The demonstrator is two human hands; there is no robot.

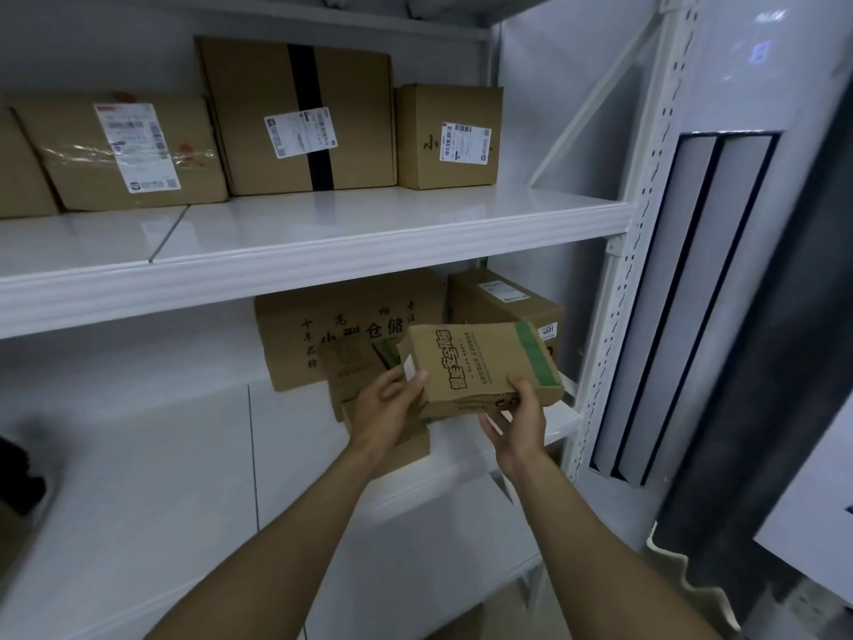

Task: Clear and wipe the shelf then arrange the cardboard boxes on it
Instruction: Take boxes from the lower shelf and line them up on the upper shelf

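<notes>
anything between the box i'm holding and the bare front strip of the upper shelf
Nothing visible. The left hand and right hand hold the green-taped box lower than the upper shelf; the labelled boxes there stand along its back, clear of the front strip.

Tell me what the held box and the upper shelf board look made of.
Held box: matte brown cardboard, black print, green tape strip; likely corrugated, not certain. Upper shelf board: probably painted metal, glossy white; smooth sheen, a seam between panels and a folded front lip.
</notes>
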